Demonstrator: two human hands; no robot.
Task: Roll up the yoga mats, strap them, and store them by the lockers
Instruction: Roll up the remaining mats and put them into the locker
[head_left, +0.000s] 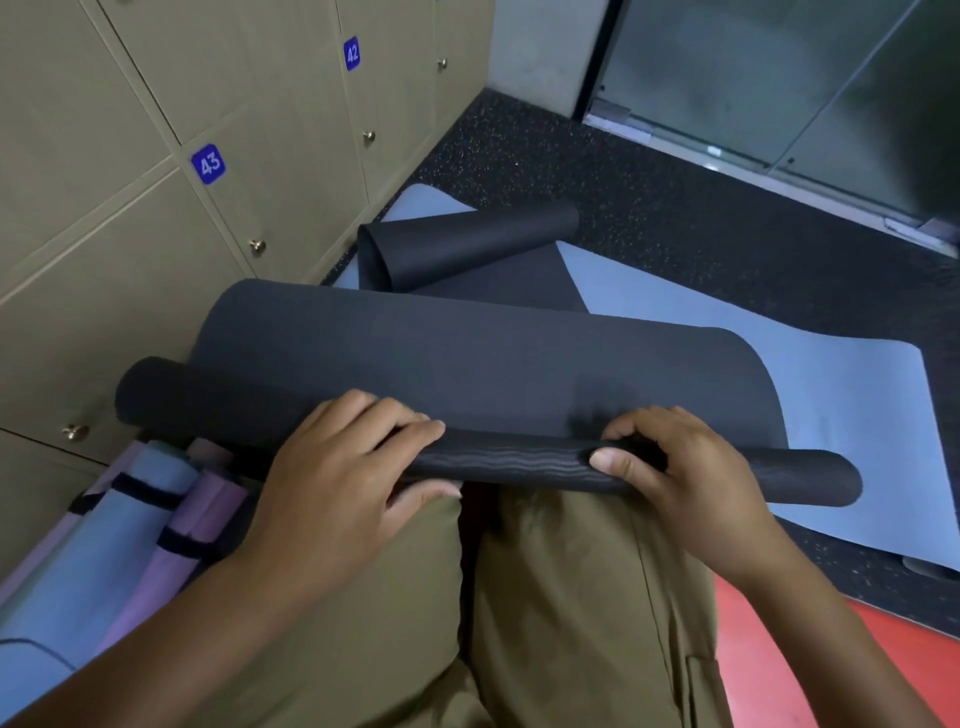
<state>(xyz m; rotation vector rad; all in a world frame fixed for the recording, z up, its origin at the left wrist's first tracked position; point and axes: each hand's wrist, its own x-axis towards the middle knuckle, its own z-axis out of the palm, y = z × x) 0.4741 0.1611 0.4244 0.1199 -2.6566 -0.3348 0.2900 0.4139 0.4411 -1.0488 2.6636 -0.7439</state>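
Note:
A dark grey yoga mat (467, 358) lies in front of my knees, its near end wound into a thin tight roll (519, 462). My left hand (343, 467) grips that roll left of its middle, fingers curled over the top and thumb beneath. My right hand (680, 473) grips it further right, thumb on the near side. A light blue mat (779, 374) lies flat underneath. Further back a black mat (467, 244) sits loosely half rolled. Rolled blue and purple mats with dark straps (156, 519) lie at my left by the lockers (130, 234).
Beige lockers numbered 42 and 43 fill the left side. Dark speckled rubber floor (597, 171) runs to a glass door (779, 78) at the back right. A red floor strip (831, 649) shows at lower right. My khaki-clad knees (519, 597) fill the foreground.

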